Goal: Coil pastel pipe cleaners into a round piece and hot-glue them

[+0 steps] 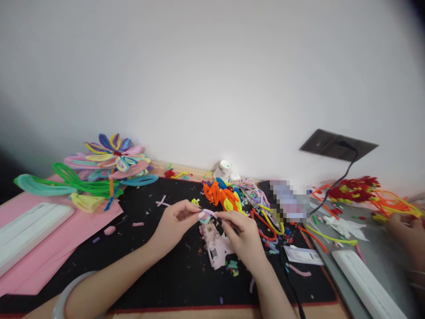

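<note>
My left hand pinches one end of a short lilac pipe cleaner between thumb and fingertips. The other end is in the closed fingers of my right hand. Some pale blue shows beside the lilac, partly hidden by the fingers. Just below my hands a pale pink tool shaped like a glue gun lies on the black mat. Small cut bits of pipe cleaner are scattered next to it. Beyond my hands is a pile of looped orange pipe cleaners.
A pipe-cleaner flower lies on pink paper at left, near a white bar. White cup at the back. A dark cable runs from the wall socket onto the table. Another person's hand works at right.
</note>
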Available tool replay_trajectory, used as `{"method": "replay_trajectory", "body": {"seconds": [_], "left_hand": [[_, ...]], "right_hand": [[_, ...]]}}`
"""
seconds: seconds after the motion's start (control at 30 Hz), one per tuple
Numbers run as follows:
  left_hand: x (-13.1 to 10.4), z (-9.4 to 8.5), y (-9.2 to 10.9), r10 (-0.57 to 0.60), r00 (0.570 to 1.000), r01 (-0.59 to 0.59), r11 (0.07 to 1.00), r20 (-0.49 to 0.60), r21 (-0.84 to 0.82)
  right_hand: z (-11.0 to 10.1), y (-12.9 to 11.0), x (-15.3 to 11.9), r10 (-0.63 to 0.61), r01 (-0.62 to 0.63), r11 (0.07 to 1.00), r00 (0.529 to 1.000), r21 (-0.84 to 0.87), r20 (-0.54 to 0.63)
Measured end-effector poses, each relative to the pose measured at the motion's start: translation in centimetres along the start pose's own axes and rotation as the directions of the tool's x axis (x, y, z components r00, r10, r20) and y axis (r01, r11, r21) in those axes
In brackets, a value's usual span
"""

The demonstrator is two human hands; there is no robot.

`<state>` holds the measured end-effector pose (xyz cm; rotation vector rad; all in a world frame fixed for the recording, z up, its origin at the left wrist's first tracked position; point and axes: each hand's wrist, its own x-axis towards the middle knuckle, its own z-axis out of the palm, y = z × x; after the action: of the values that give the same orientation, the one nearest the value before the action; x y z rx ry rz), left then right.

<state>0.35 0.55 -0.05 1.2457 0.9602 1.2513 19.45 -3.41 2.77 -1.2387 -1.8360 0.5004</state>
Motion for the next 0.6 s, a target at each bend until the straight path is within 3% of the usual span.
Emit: {"method": "replay_trajectory", "body": {"seconds": [0.17, 0.4, 0.6], "left_hand": [[0.03, -0.01, -0.36, 0.037, 0.999, -0.037, 0.998, 0.012, -0.046], [-0.19, -0.18, -0.13, 0.236, 0.967, -0.243, 0.968, 0.1, 0.068], [-0.26, -0.16, -0.74, 0.153, 0.982, -0.156, 0.988, 0.106, 0.014]], "right_hand": [[0.13, 0.11, -0.06, -0.041, 0.041, 0.999, 0.999, 0.005, -0.017], [-0.06, 0.14, 0.12, -0.063, 0.063, 0.998, 0.998, 0.012, -0.029], [-0.12, 0.29, 0.14, -0.067, 0.067, 0.997, 0.997, 0.024, -0.028]]}}
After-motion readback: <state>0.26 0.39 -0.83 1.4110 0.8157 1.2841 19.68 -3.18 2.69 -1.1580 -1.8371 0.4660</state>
